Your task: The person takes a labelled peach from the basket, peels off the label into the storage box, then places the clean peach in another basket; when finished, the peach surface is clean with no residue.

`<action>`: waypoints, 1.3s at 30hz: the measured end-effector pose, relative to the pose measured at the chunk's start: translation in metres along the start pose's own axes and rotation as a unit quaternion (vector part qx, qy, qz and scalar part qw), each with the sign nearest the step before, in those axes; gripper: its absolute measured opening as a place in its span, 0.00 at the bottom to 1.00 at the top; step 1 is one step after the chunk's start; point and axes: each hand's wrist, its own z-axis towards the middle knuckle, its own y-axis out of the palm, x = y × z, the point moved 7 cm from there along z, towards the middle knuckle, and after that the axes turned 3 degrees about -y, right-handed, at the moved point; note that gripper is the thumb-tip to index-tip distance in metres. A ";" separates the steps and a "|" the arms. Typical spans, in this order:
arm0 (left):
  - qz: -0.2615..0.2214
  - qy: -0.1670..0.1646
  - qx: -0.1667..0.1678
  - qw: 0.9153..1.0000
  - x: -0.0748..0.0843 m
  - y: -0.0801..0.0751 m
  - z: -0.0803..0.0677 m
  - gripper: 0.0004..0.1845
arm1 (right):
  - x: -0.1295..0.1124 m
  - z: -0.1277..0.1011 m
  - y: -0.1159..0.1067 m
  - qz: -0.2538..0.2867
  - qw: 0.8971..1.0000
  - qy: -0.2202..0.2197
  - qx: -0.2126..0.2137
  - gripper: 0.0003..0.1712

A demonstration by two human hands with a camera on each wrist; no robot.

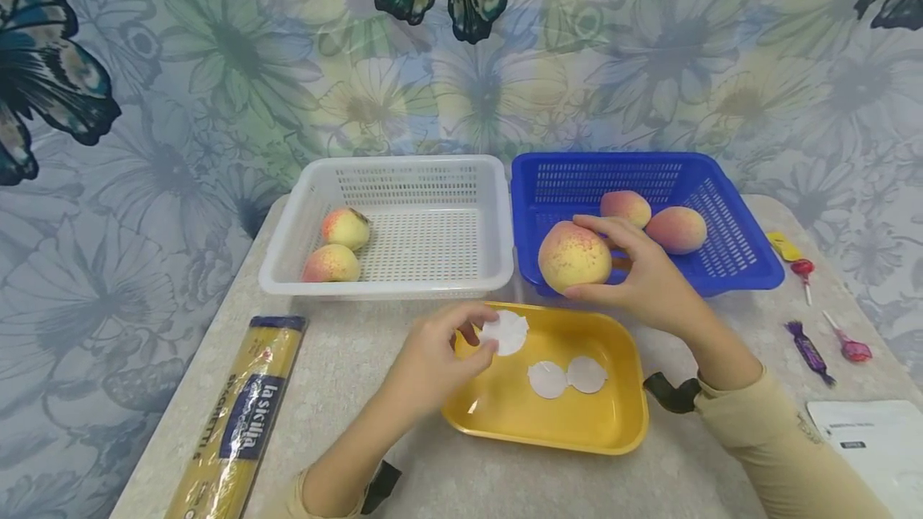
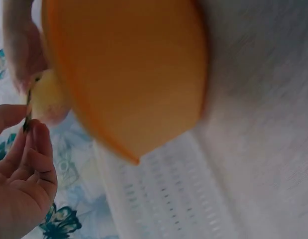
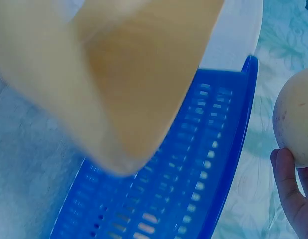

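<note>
My left hand (image 1: 440,355) pinches a round white paper piece (image 1: 507,332) over the back left of the yellow tray (image 1: 497,415). In the left wrist view this piece (image 2: 28,110) is edge-on, thin and dark, between thumb and fingers. A large yellow-red peach (image 1: 574,258) is gripped by my right hand (image 1: 642,275), thumb below and fingers above, over the front of the blue basket (image 1: 750,263). Two more white round pieces (image 1: 566,376) lie side by side in the tray. Behind the right hand, a peach (image 1: 626,208) and another peach (image 1: 676,230) rest in the blue basket.
The white basket (image 1: 389,288) at the back left holds two peaches (image 1: 332,264). A spaghetti pack (image 1: 241,415) lies at the left. On the right are lollipops (image 1: 856,349), a purple-wrapped candy (image 1: 810,352), a yellow-wrapped sweet (image 1: 783,246) and a white packet (image 1: 868,439).
</note>
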 end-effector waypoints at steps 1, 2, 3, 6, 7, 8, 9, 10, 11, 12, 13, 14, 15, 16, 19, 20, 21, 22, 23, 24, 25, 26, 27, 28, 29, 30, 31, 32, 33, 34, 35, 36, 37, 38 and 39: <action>0.016 -0.006 -0.013 1.000 -0.003 0.006 -0.002 0.13 | 0.002 -0.001 -0.003 0.004 1.000 0.005 0.003 0.48; 0.035 -0.009 -0.024 0.999 -0.005 0.012 -0.003 0.12 | 0.003 -0.003 -0.005 0.008 1.000 0.012 0.006 0.48; 0.057 -0.009 -0.034 0.998 -0.007 0.017 -0.004 0.12 | 0.004 -0.004 -0.008 0.012 1.000 0.017 0.009 0.48; 0.120 -0.002 -0.061 0.991 -0.009 0.033 -0.006 0.10 | 0.008 -0.007 -0.014 0.014 0.999 0.026 0.017 0.47; 0.137 0.002 -0.073 0.988 -0.009 0.039 -0.006 0.10 | 0.009 -0.008 -0.016 0.015 0.999 0.029 0.020 0.47; 0.147 0.004 -0.086 0.985 -0.009 0.044 -0.006 0.10 | 0.010 -0.009 -0.017 0.016 0.999 0.031 0.022 0.47; 0.154 0.003 -0.097 0.983 -0.010 0.049 -0.006 0.10 | 0.012 -0.010 -0.019 0.016 0.999 0.031 0.025 0.47; 0.159 0.002 -0.107 0.981 -0.012 0.054 -0.006 0.11 | 0.013 -0.011 -0.020 0.017 0.999 0.033 0.026 0.47; 0.163 0.000 -0.116 0.980 -0.013 0.058 -0.005 0.11 | 0.015 -0.012 -0.021 0.018 0.999 0.037 0.028 0.47; 0.165 -0.003 -0.123 0.979 -0.014 0.062 -0.004 0.12 | 0.016 -0.013 -0.022 0.020 0.999 0.040 0.029 0.47; 0.167 -0.006 -0.129 0.977 -0.016 0.065 -0.003 0.12 | 0.018 -0.014 -0.024 0.021 0.998 0.046 0.031 0.47; 0.169 -0.012 -0.135 0.976 -0.018 0.068 -0.002 0.13 | 0.019 -0.015 -0.025 0.022 0.998 0.051 0.032 0.47; 0.172 -0.017 -0.139 0.975 -0.019 0.070 -0.001 0.13 | 0.021 -0.016 -0.026 0.022 0.998 0.055 0.034 0.48; 0.175 -0.022 -0.145 0.974 -0.020 0.072 0.000 0.13 | 0.022 -0.017 -0.027 0.023 0.997 0.059 0.036 0.47; 0.188 -0.035 -0.168 0.967 -0.024 0.078 0.001 0.13 | 0.025 -0.018 -0.030 0.022 0.997 0.061 0.041 0.48; 0.195 -0.033 -0.175 0.964 -0.024 0.080 0.001 0.13 | 0.027 -0.018 -0.031 0.022 0.997 0.060 0.043 0.48; 0.204 -0.030 -0.182 0.962 -0.024 0.081 0.000 0.13 | 0.028 -0.019 -0.032 0.019 0.997 0.059 0.045 0.47; 0.214 -0.025 -0.188 0.958 -0.025 0.082 -0.001 0.13 | 0.029 -0.019 -0.033 0.019 0.997 0.057 0.047 0.47; 0.224 -0.021 -0.194 0.955 -0.025 0.083 -0.002 0.13 | 0.031 -0.020 -0.034 0.017 0.997 0.057 0.048 0.47; 0.233 -0.017 -0.198 0.952 -0.025 0.083 -0.003 0.13 | 0.032 -0.020 -0.035 0.014 0.997 0.057 0.050 0.47; 0.239 -0.017 -0.202 0.950 -0.025 0.083 -0.004 0.13 | 0.035 -0.021 -0.036 0.010 0.997 0.059 0.053 0.47; 0.241 -0.018 -0.205 0.948 -0.025 0.083 -0.005 0.14 | 0.037 -0.021 -0.038 0.006 0.997 0.062 0.055 0.47; 0.242 -0.020 -0.206 0.948 -0.025 0.082 -0.005 0.14 | 0.039 -0.022 -0.039 0.003 0.996 0.064 0.058 0.47; 0.243 -0.020 -0.205 0.948 -0.023 0.081 -0.005 0.15 | 0.041 -0.022 -0.040 0.002 0.996 0.066 0.060 0.46; 0.242 -0.018 -0.202 0.949 -0.021 0.079 -0.005 0.16 | 0.043 -0.023 -0.042 0.000 0.996 0.068 0.063 0.46; 0.240 -0.016 -0.199 0.950 -0.018 0.077 -0.004 0.17 | 0.045 -0.023 -0.044 -0.001 0.995 0.068 0.067 0.45; 0.238 -0.013 -0.194 0.952 -0.014 0.074 -0.003 0.18 | 0.047 -0.023 -0.046 0.000 0.995 0.067 0.071 0.45; 0.237 -0.005 -0.188 0.953 -0.008 0.071 -0.002 0.19 | 0.049 -0.023 -0.048 -0.001 0.995 0.066 0.076 0.44; 0.236 0.004 -0.179 0.955 -0.002 0.066 0.000 0.20 | 0.051 -0.023 -0.050 -0.003 0.995 0.067 0.080 0.44; 0.237 0.013 -0.169 0.957 0.005 0.061 0.003 0.21 | 0.053 -0.022 -0.052 -0.006 0.994 0.070 0.084 0.44; 0.235 0.022 -0.157 0.959 0.012 0.055 0.006 0.22 | 0.056 -0.022 -0.055 -0.011 0.993 0.076 0.088 0.44; 0.230 0.027 -0.144 0.962 0.019 0.050 0.011 0.24 | 0.060 -0.022 -0.058 -0.015 0.992 0.083 0.091 0.45; 0.229 0.032 -0.128 0.965 0.026 0.043 0.016 0.25 | 0.064 -0.022 -0.060 -0.020 0.991 0.092 0.092 0.45; 0.228 0.039 -0.111 0.966 0.031 0.037 0.022 0.27 | 0.068 -0.021 -0.062 -0.027 0.990 0.102 0.092 0.46; 0.229 0.041 -0.095 0.968 0.035 0.032 0.028 0.28 | 0.072 -0.020 -0.064 -0.032 0.989 0.113 0.090 0.47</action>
